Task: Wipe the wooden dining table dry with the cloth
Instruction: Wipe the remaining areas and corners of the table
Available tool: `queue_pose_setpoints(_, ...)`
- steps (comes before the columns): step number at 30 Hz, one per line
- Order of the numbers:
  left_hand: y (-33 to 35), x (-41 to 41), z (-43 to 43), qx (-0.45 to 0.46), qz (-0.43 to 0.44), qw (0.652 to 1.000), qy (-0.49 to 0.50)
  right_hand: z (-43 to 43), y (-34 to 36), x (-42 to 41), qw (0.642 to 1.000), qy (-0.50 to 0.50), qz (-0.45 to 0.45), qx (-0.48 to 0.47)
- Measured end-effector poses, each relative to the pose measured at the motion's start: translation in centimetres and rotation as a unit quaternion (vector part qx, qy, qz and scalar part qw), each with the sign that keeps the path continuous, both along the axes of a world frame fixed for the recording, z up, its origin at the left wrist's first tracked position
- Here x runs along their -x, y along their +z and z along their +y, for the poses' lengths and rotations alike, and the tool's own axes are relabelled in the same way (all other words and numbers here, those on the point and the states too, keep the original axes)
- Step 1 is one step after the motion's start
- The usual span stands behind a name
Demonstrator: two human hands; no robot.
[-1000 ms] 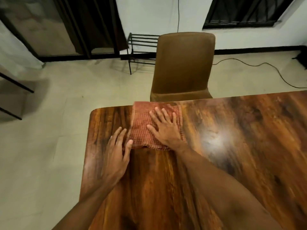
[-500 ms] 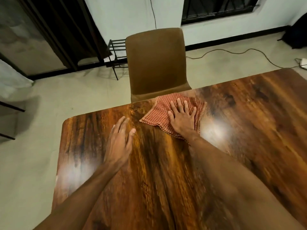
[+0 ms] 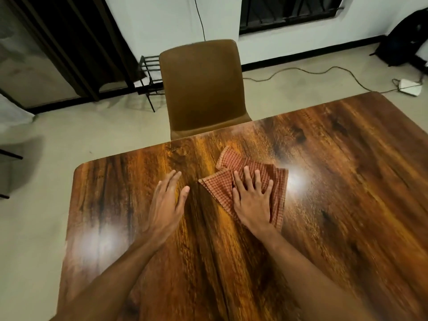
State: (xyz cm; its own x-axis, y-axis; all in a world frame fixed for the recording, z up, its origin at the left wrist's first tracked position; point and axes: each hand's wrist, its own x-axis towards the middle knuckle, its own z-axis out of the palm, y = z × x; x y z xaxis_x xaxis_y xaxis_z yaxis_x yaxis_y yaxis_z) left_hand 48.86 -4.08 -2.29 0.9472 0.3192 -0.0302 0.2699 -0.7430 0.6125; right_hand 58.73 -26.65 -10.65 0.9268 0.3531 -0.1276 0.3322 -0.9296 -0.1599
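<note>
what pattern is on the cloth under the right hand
A small red-and-tan check on the cloth, seen in the head view, the only one.

Premises: domestic dining room. Evidence: a glossy wooden dining table (image 3: 324, 205) with rounded corners, and one brown upholstered chair (image 3: 201, 89) drawn up to its far edge. Pale tiled floor (image 3: 46, 205), white walls with dark skirting. A barred window (image 3: 289, 12) in the far wall; dark curtains (image 3: 76, 42) by a glazed door at left. A small metal rack (image 3: 148, 72) behind the chair, and a loose cable (image 3: 301, 71) trailing across the floor
</note>
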Motion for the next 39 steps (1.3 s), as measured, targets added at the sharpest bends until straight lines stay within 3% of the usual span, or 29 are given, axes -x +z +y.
queue_pose_setpoints(2,0.0,-0.5,0.1,-0.006,0.006,1.000,-0.001,0.3,0.0,-0.5,0.999,0.037,0.017,0.011)
queue_pose_setpoints(6,-0.2,-2.1,2.3,0.015,-0.020,1.000,0.019,4.9,0.1,-5.5,1.000,-0.014,0.015,-0.018)
queue_pose_setpoints(11,-0.4,-4.7,6.0,-0.010,-0.015,0.999,0.033,14.3,-0.7,-8.4,0.979,0.200,-0.011,-0.031)
queue_pose_setpoints(15,-0.4,-7.0,7.4,-0.024,0.007,1.000,-0.014,14.5,-0.9,-14.3,0.991,0.119,-0.017,-0.052)
queue_pose_setpoints(22,-0.8,-8.8,5.5,-0.004,-0.008,0.998,-0.057,3.8,-0.6,-18.7,0.995,-0.089,-0.007,-0.034)
queue_pose_setpoints(27,-1.9,-10.5,2.9,-0.008,-0.005,0.996,-0.086,3.9,-1.2,-18.2,0.999,0.034,-0.024,-0.028)
queue_pose_setpoints(32,-2.9,-13.0,1.1,-0.021,-0.021,0.993,-0.111,1.4,-1.1,-20.7,0.994,-0.106,-0.031,-0.027)
queue_pose_setpoints(37,-3.0,-16.1,-0.2,-0.019,-0.041,0.992,-0.119,4.6,-1.4,-21.2,0.996,0.076,-0.015,-0.033)
queue_pose_setpoints(39,-3.1,-17.5,-0.2,-0.020,-0.039,0.992,-0.119,2.8,-1.3,-23.0,0.998,0.039,-0.026,-0.045)
